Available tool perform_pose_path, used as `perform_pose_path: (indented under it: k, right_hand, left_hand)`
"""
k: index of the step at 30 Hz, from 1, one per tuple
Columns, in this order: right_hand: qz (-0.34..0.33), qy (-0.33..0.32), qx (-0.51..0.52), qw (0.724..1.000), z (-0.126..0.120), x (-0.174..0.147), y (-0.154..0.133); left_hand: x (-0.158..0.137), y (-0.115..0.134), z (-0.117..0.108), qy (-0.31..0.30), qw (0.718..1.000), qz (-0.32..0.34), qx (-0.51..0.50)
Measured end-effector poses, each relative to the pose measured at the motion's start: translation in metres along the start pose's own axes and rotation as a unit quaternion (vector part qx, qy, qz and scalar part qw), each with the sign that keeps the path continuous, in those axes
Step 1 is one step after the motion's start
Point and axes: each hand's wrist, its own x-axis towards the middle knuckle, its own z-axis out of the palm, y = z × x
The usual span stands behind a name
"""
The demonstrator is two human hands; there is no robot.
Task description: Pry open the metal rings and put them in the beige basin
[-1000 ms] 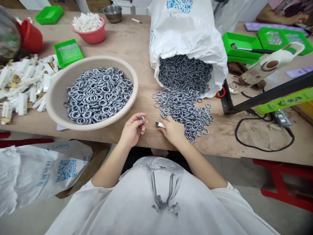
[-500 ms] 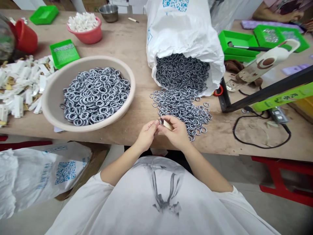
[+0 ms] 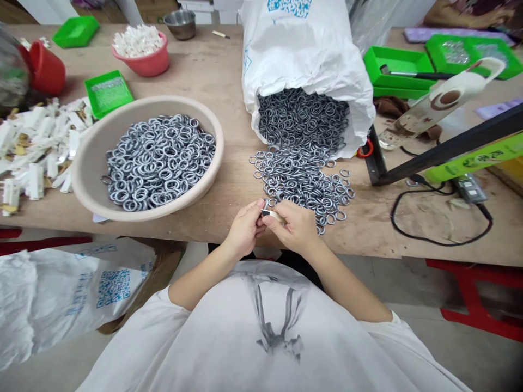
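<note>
My left hand point(image 3: 244, 227) pinches a grey metal-looking ring point(image 3: 266, 204) between thumb and fingertips. In my right hand point(image 3: 301, 227) is a small knife point(image 3: 277, 216) with a cream handle, its short dark blade pointing left against the ring and my left fingers. Both hands are together above the table's front edge. Just beyond them a loose pile of similar rings point(image 3: 304, 177) spills from the mouth of a white sack point(image 3: 306, 60). To the left, a beige basin point(image 3: 218, 163) holds many more rings. Where exactly the blade meets the ring is partly hidden by the fingers.
White clip-like parts point(image 3: 36, 179) lie heaped at the left. Green trays point(image 3: 108, 92), a pink bowl point(image 3: 157, 64) and a steel bowl point(image 3: 181, 24) stand behind. At the right are a black metal frame point(image 3: 378, 163), a bottle point(image 3: 441, 106) and a cable point(image 3: 394, 215). Another person's arm shows top right.
The knife has turned: its blade now points left, lower across the ring. My left hand has rolled slightly and my right hand has come down a little. The camera view has shifted slightly.
</note>
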Motion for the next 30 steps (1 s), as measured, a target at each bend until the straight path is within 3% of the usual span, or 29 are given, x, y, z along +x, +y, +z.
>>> perform_pose_path:
  k: [4, 10, 15, 21, 23, 26, 28, 30]
  right_hand:
    - [0.019, -0.008, -0.010, 1.000, 0.003, -0.002, 0.001]
    - [0.111, -0.041, 0.006, 0.993, 0.017, 0.004, 0.001]
    - [0.254, -0.047, -0.135, 0.956, 0.013, 0.032, 0.023]
    - [0.193, -0.169, -0.274, 0.927, 0.022, 0.053, 0.033]
    - [0.196, -0.174, -0.282, 0.923, 0.024, 0.055, 0.033]
    - [0.209, -0.115, -0.200, 0.950, 0.019, 0.054, 0.032]
    - [0.210, -0.082, -0.024, 0.974, 0.014, 0.050, 0.030]
    - [0.198, -0.068, 0.184, 0.960, 0.011, 0.043, 0.024]
  left_hand:
    - [0.001, 0.000, 0.000, 0.000, 1.000, 0.010, 0.009]
    - [0.004, 0.005, -0.007, -0.005, 0.999, -0.034, 0.003]
    - [-0.004, 0.004, -0.019, -0.041, 0.997, -0.063, -0.010]
    - [0.002, 0.007, -0.041, -0.004, 1.000, -0.023, 0.021]
    - [0.006, 0.009, -0.046, -0.003, 1.000, -0.020, 0.024]
    - [0.011, 0.010, -0.049, 0.011, 0.999, -0.033, 0.005]
    - [0.013, 0.009, -0.047, 0.013, 0.998, -0.052, -0.013]
    - [0.015, 0.006, -0.041, -0.005, 0.997, -0.074, -0.024]
